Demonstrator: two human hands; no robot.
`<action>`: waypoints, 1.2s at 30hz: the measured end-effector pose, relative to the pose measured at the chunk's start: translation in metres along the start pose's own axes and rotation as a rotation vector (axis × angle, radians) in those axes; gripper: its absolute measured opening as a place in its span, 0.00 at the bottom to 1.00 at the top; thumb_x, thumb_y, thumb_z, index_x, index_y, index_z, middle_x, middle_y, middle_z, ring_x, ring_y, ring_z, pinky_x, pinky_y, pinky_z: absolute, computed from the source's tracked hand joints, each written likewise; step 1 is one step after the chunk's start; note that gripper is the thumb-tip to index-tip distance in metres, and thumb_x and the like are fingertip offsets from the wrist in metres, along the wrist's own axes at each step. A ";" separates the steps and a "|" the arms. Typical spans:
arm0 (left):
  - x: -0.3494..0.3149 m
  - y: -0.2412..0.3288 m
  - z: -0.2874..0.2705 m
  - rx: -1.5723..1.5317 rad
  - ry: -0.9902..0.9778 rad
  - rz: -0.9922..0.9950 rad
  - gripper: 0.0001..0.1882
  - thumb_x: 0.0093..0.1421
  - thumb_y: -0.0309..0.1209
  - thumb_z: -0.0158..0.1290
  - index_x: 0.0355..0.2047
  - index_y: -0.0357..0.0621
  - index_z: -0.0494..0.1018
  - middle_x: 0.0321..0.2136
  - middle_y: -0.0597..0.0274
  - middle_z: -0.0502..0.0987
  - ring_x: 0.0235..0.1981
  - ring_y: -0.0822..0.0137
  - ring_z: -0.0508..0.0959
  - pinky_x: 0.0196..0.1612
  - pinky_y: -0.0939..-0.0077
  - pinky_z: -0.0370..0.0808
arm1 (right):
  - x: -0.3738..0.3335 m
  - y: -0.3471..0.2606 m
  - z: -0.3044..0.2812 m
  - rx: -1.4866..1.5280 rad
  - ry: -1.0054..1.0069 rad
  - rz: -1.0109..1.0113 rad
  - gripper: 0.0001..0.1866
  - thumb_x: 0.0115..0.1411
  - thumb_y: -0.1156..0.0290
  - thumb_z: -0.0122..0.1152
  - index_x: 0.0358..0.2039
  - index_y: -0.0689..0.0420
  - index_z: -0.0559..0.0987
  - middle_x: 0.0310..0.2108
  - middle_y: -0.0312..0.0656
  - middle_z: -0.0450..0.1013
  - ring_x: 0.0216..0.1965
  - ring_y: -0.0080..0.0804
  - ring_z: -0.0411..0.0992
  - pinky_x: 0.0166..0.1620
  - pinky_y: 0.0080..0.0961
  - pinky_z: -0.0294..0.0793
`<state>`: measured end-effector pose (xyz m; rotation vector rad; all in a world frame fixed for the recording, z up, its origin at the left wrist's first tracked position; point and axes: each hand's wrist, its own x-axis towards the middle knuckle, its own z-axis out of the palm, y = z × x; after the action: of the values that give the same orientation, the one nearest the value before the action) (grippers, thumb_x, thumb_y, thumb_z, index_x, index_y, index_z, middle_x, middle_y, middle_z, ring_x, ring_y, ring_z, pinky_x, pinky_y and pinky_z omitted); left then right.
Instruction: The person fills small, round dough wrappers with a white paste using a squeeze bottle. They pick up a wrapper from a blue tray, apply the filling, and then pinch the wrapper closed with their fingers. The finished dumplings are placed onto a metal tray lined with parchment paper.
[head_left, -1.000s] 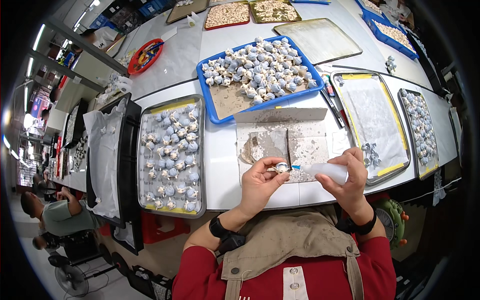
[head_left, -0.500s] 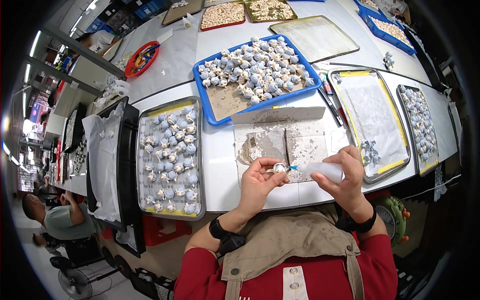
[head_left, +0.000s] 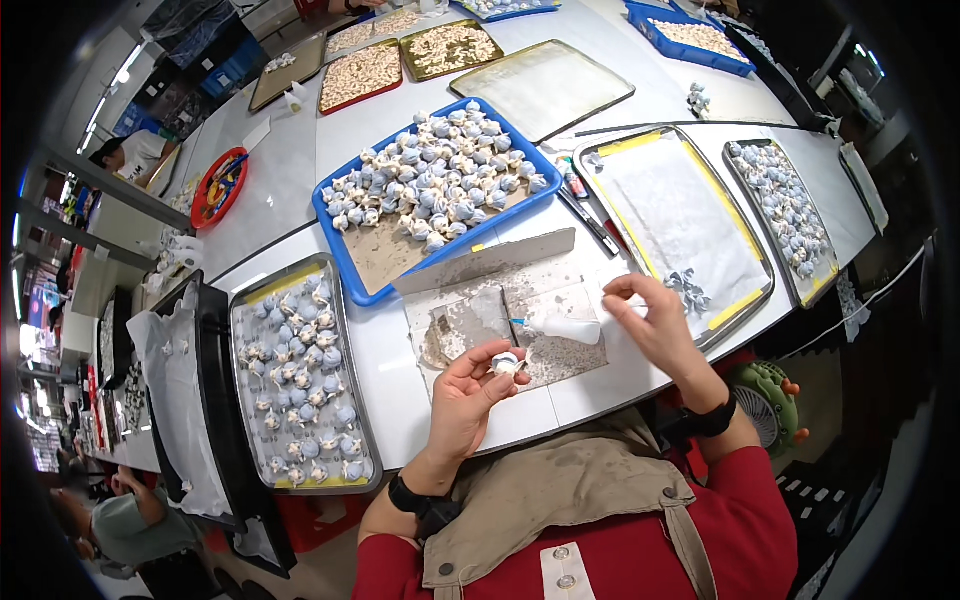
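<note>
A small white and blue-grey figurine (head_left: 507,364) is pinched between the thumb and fingers of my left hand (head_left: 470,390), over the near edge of a stained cardboard sheet (head_left: 570,370). On that sheet lies a white squeeze bottle (head_left: 570,329) with a blue tip, pointing left. My right hand (head_left: 655,325) hovers just right of the bottle, apart from it, its fingers bent and slightly parted with nothing visible in them. Beyond my right hand, several small grey-blue pieces (head_left: 690,290) lie at the near end of a paper-lined tray (head_left: 670,205).
A blue tray (head_left: 375,277) heaped with similar figurines stands ahead. To the left is a metal tray (head_left: 362,440) of spaced figurines, then a black tray (head_left: 215,400). A filled tray (head_left: 815,285) stands far right. A black marker-like tool (head_left: 590,225) lies beside the cardboard.
The bottle has left my right hand and lies on the cardboard. My right hand has moved back from it. My left hand has drawn nearer with the figurine. The view has turned right.
</note>
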<state>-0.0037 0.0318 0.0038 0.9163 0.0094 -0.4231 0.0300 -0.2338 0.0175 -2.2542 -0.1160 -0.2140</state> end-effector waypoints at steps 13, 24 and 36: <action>0.009 -0.012 0.018 0.123 0.017 -0.068 0.20 0.58 0.22 0.54 0.51 0.36 0.67 0.45 0.52 0.74 0.40 0.67 0.77 0.41 0.81 0.76 | 0.017 0.079 -0.074 -0.459 -0.018 0.095 0.13 0.50 0.78 0.59 0.38 0.60 0.78 0.31 0.48 0.76 0.34 0.46 0.75 0.39 0.32 0.73; 0.009 -0.016 0.022 0.138 -0.007 0.060 0.25 0.58 0.24 0.56 0.55 0.32 0.63 0.46 0.55 0.74 0.44 0.70 0.76 0.48 0.78 0.75 | -0.018 -0.017 0.012 0.582 -0.160 -0.092 0.14 0.52 0.77 0.64 0.41 0.58 0.81 0.32 0.37 0.73 0.35 0.22 0.69 0.39 0.19 0.69; 0.005 -0.018 0.017 0.114 0.038 0.216 0.24 0.60 0.26 0.55 0.55 0.33 0.63 0.47 0.56 0.73 0.45 0.71 0.75 0.48 0.77 0.74 | -0.019 -0.057 0.050 0.130 0.070 -0.510 0.16 0.42 0.76 0.70 0.35 0.52 0.81 0.28 0.34 0.73 0.31 0.30 0.70 0.37 0.26 0.64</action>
<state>-0.0088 0.0069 -0.0004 1.0254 -0.0789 -0.2069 0.0081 -0.1592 0.0260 -2.0484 -0.6506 -0.5388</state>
